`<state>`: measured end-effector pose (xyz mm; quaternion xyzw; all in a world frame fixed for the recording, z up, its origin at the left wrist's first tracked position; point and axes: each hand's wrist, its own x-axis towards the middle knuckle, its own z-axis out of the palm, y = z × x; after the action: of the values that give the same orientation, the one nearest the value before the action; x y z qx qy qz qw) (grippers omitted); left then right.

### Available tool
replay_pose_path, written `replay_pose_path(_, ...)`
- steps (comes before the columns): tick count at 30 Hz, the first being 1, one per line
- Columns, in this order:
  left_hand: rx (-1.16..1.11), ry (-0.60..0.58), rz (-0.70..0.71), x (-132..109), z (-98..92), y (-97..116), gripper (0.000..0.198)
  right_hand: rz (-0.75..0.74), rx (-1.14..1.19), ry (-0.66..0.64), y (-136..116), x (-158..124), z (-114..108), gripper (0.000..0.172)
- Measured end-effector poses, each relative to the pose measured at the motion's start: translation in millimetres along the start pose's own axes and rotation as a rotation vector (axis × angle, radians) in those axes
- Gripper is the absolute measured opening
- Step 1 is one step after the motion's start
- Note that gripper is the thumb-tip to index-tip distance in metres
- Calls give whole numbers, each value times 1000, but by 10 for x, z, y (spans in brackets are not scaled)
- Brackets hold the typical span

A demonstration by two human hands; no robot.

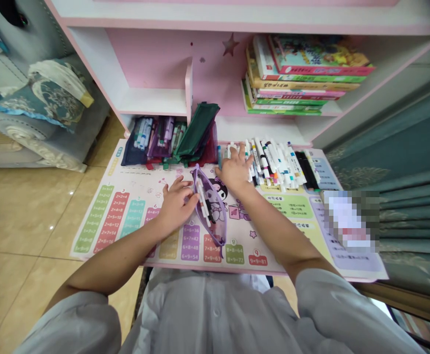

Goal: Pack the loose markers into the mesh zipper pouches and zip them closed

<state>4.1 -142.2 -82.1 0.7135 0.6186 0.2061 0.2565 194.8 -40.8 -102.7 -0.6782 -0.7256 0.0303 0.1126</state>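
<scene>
A translucent purple zip pouch (219, 223) lies with its mouth spread on the desk mat, and a few white and black marker pens (204, 201) are inside it. My left hand (179, 202) is at the pouch's left edge, thumb and forefinger closed on the rim; the exact grip is partly hidden. At the left end of a row of white marker pens (273, 160), my right hand (236, 169) rests palm down with fingers spread over the pens. Whether any pen is between those fingers does not show.
Behind the purple pouch are filled mesh pouches (163, 135) and a dark green pouch (199, 130). Black pens (306, 169) lie at the row's right end. Stacked books (303, 81) sit on the shelf. A blurred object (349, 219) lies at the mat's right edge.
</scene>
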Motion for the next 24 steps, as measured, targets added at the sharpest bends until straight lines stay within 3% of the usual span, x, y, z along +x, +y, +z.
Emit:
replay_pose_path(7, 0, 1, 2, 1, -7, 7, 26, -11, 17, -21, 17, 0, 42, 31)
replay_pose_path(12, -6, 3, 8, -4, 2, -12, 26, 16, 96, 73, 3, -41, -99, 23)
replay_pose_path(16, -1, 7, 4, -2, 1, -13, 26, 14, 208, 94, -50, -158, -368, 11)
replay_pose_path(20, 7, 4, 12, 0, 0, -8, 27, -103, 336, -1, -98, -450, -757, 19)
replay_pose_path(24, 8, 10, 21, -3, 5, -16, 25, -247, 297, -100, -181, -770, -1014, 24)
